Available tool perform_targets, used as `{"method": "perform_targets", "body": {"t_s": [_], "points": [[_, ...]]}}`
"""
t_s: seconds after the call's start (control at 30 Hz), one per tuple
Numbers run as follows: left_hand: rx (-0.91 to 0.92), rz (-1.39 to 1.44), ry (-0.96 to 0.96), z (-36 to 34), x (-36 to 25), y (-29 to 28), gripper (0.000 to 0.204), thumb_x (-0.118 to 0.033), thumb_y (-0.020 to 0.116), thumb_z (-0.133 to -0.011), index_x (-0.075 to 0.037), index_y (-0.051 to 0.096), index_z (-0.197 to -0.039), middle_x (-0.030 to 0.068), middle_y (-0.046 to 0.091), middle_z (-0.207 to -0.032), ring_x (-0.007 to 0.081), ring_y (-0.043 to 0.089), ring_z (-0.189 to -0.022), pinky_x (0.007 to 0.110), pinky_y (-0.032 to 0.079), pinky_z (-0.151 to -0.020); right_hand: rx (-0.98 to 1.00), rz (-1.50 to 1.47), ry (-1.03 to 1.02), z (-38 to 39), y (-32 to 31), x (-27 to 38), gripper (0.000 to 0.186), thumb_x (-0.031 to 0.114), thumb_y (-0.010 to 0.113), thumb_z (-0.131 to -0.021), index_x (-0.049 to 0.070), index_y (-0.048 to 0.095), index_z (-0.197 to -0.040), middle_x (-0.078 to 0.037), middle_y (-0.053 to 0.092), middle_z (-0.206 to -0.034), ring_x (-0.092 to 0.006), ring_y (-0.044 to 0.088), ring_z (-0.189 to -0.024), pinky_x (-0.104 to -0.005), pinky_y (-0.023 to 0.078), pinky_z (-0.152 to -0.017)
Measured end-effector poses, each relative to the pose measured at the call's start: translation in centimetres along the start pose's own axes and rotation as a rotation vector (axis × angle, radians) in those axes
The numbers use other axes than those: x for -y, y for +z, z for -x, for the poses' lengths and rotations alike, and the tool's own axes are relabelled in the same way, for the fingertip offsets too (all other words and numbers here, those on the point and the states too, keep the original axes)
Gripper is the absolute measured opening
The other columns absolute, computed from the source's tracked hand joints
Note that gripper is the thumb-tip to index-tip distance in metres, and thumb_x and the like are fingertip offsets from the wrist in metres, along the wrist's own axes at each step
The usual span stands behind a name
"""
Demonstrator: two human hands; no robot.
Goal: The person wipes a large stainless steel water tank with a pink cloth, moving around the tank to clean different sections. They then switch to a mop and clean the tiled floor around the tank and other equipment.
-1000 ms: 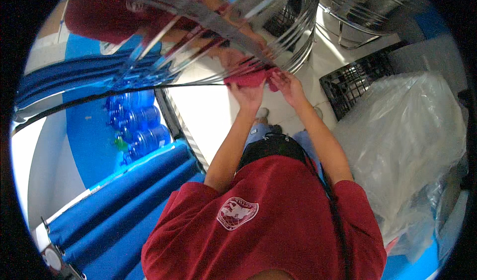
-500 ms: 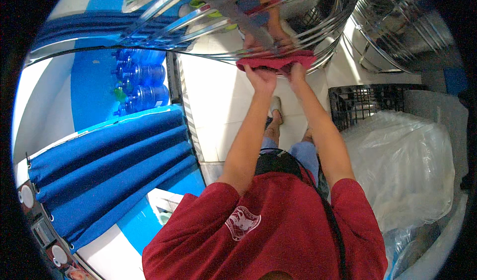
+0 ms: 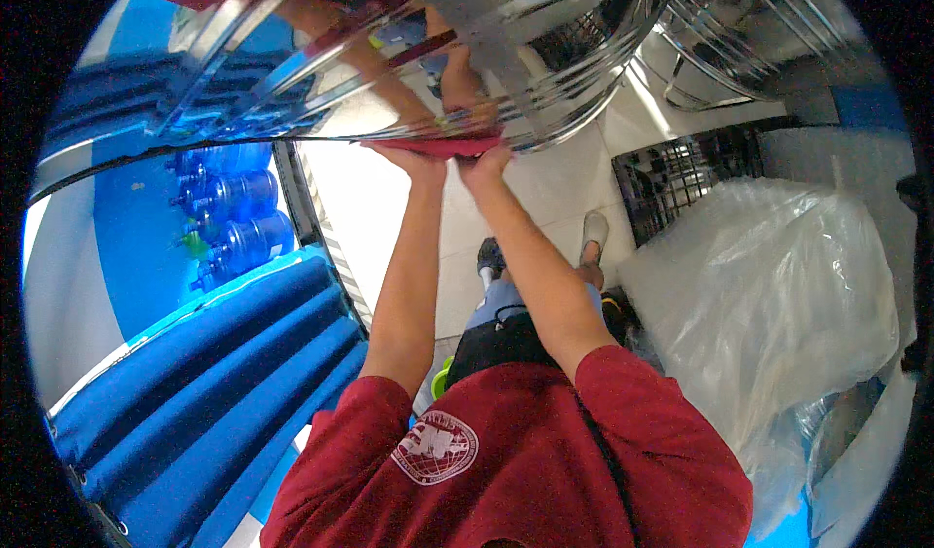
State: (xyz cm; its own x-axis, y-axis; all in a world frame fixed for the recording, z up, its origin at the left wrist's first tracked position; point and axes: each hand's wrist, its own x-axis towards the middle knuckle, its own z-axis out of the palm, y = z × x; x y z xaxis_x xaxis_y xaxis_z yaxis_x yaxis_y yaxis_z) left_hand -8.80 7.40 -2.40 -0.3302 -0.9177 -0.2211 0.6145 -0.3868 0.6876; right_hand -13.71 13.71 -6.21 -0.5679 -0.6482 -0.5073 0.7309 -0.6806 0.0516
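Observation:
A big, curved tank of mirror-bright metal [image 3: 389, 81] with raised ribs fills the top of the view. Along its lower curve lies a red cloth [image 3: 449, 146], pressed to the metal. My left hand [image 3: 416, 164] grips the cloth's left part, and my right hand [image 3: 484, 164] has hold of its right end. Both arms reach forward, wrists close together. Most of the fingers are hidden behind the cloth and the hands. The shiny surface mirrors my arms and the red of the cloth.
Another ribbed metal tank [image 3: 749, 32] stands at the far right. Below it are a black plastic crate [image 3: 671, 188] and a large clear plastic bag [image 3: 778, 295]. To the left hang a blue curtain [image 3: 214, 383] and several blue water jugs [image 3: 243, 198]. A light-tiled floor [image 3: 545, 207] lies underfoot.
Both hands and the red cloth have shifted left along the tank and slightly lower in view. My feet have changed position, and the view has swung a little.

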Motion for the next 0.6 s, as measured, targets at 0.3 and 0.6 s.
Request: {"method": "perform_targets", "body": {"t_s": [0.3, 0.6], "points": [[0.008, 0.424, -0.15, 6.7, 13.5, 11.4, 0.086, -0.081, 0.027, -0.082, -0.013, 0.045, -0.132, 0.0128, 0.049, -0.133, 0.0327, 0.047, -0.121, 0.05, 0.036, -0.106, -0.103, 0.477, -0.341, -1.3, 0.3, 16.2, 0.041, 0.03, 0.034, -0.101, 0.007, 0.047, -0.132, -0.012, 0.053, -0.129, -0.0281, 0.051, -0.117, -0.0427, 0.039, -0.102], [-0.076, 0.474, -0.062, 5.9, 14.8, 11.2, 0.082, -0.072, 0.026, -0.085, -0.005, 0.05, -0.128, 0.0159, 0.058, -0.123, 0.0375, 0.053, -0.113, 0.058, 0.037, -0.102, -0.245, 1.07, -0.289, -5.5, -3.4, 16.0, 0.041, 0.029, 0.041, -0.097, 0.003, 0.051, -0.127, -0.008, 0.055, -0.126, -0.0267, 0.054, -0.112, -0.0393, 0.039, -0.101]]}}
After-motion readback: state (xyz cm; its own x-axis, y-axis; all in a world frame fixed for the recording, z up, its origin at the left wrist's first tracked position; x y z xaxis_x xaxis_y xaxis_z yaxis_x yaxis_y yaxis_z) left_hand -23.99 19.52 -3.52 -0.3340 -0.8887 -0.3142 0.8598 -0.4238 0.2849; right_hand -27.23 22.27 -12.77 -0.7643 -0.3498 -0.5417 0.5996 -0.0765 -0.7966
